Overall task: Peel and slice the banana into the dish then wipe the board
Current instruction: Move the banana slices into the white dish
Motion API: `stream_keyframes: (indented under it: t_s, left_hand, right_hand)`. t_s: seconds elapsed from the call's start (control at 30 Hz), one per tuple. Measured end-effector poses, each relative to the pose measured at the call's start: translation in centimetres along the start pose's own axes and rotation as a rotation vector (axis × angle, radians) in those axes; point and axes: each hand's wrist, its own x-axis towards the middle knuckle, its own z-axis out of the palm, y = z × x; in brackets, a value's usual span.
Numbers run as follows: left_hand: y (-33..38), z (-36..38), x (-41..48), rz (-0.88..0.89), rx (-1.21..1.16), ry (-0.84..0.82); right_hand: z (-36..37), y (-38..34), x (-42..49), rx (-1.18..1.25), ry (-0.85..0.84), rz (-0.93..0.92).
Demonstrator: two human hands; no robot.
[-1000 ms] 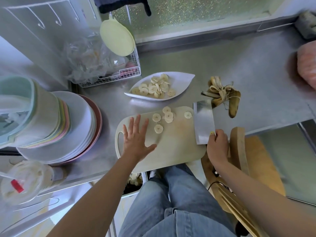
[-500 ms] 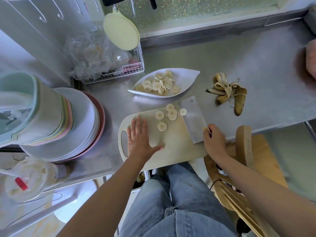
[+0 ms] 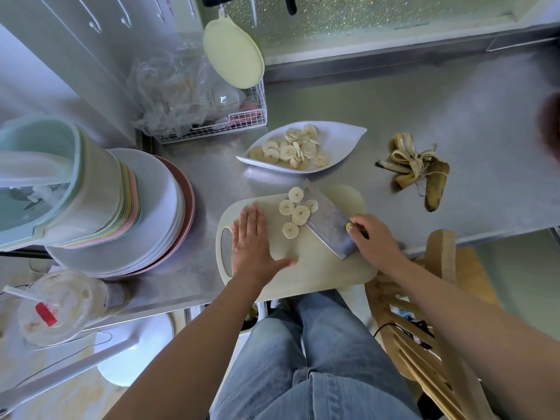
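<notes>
**Steel tabletop, slices half moved**

Surface: brushed-steel tabletop (image 3: 424, 116) running under a frosted, glittery window (image 3: 363, 16). Pale board (image 3: 318, 277) at the near edge, handle hole to the left, near corner overhanging a little. White leaf-shaped dish (image 3: 339, 137) just beyond the board, apart from it, with a heap of banana slices (image 3: 288, 151) in its left half. Five more loose slices (image 3: 300, 213) lie bunched on the board's far part. Browned peel (image 3: 418, 174) lies splayed on the bare steel to the right, well apart from the dish.

Surroundings: plate stack (image 3: 157, 213) and nested pastel bowls on the left; wire basket (image 3: 242, 119) stuffed with clear plastic behind; a pale green lid (image 3: 233, 53) hanging above it. Lidded cup (image 3: 57, 310) lower left. Wooden chair (image 3: 439, 262) on the right. Person's jeans (image 3: 318, 359) below.

Hands: left hand (image 3: 251, 247) lies flat, palm down, on the board's left part beside the handle hole, fingers (image 3: 253, 216) straight and together, thumb spread to the right. Right hand (image 3: 375, 237) grips the handle of the cleaver (image 3: 328, 225), the handle mostly hidden by the hand, forefinger laid at the blade's back. Blade slants across the board, its broad face up, left edge touching the loose slices.
</notes>
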Motion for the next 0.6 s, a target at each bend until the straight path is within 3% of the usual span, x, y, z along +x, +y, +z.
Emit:
stream_keyframes:
  t_s: [0.2, 0.4, 0.6]
  left_hand:
    - [-0.4, 0.2, 0.0, 0.050, -0.056, 0.046]
    - [-0.8, 0.3, -0.5, 0.040, -0.022, 0.292]
    - [-0.3, 0.6, 0.7, 0.018, -0.120, 0.278]
  right_hand:
    - [0.5, -0.2, -0.6, -0.010, -0.030, -0.029]
    - [0.8, -0.3, -0.9, -0.013, -0.024, -0.043]
    - [1.1, -0.3, -1.2, -0.009, -0.034, -0.072]
